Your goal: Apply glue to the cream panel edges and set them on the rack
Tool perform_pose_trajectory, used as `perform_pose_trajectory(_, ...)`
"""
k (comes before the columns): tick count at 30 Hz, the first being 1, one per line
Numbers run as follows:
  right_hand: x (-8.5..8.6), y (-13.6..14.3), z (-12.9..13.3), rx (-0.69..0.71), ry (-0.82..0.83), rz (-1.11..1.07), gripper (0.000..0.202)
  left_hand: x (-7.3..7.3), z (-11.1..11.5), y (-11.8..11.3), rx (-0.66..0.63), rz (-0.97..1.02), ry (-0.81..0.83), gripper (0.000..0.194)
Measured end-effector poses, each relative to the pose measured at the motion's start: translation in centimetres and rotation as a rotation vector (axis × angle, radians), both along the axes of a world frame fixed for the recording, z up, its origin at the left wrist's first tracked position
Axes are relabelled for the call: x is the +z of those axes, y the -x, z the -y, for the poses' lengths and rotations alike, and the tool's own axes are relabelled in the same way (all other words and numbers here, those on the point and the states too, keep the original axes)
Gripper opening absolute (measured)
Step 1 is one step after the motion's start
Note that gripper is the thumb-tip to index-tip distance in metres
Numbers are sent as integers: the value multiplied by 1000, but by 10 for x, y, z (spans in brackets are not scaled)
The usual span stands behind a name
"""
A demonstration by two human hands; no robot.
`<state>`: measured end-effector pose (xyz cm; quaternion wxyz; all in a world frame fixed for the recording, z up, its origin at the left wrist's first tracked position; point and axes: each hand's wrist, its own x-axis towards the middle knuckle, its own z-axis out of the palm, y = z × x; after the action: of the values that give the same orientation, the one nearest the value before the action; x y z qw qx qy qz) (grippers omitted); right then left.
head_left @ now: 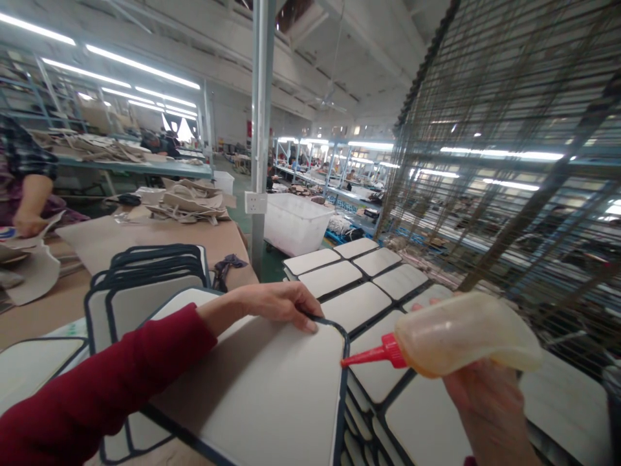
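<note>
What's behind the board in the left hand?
Behind the board in the left hand, more dark-edged boards are stacked. The board and red sleeve hide part of that stack; I can't see there.

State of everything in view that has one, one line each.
Held panel: tilted, dark-edged
Squeeze bottle: tipped over sideways; fill level unclear
Red nozzle: tip at held panel's dark edge
Left hand: gripping held panel's edge
Right hand: wrapped around squeeze bottle
Stacked panels: overlapping, staggered
Panels in rows: laid out
White bin: upright
Ceiling lights: lit
</note>
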<state>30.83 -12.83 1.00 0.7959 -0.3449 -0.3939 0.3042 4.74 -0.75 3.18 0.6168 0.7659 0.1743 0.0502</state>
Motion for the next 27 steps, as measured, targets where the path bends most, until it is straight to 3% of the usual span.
perform_pose_trajectory(4, -5, -1, 0, -54, 29, -5, 57, -4, -3, 1, 13, 8, 44, 25)
perform_pose_trajectory(13, -19, -8, 4, 39, 41, 0, 65, -11, -9, 0, 62, -20, 128, 25)
perform_pose_trajectory(22, -15, 0, 7, 45, 22, 31, 54, -14, -11, 2, 80, -7, 189, 25)
perform_pose_trajectory(27, -13, 1, 5, 142, -19, 6, 54, -16, -13, 4, 104, -5, 192, 25)
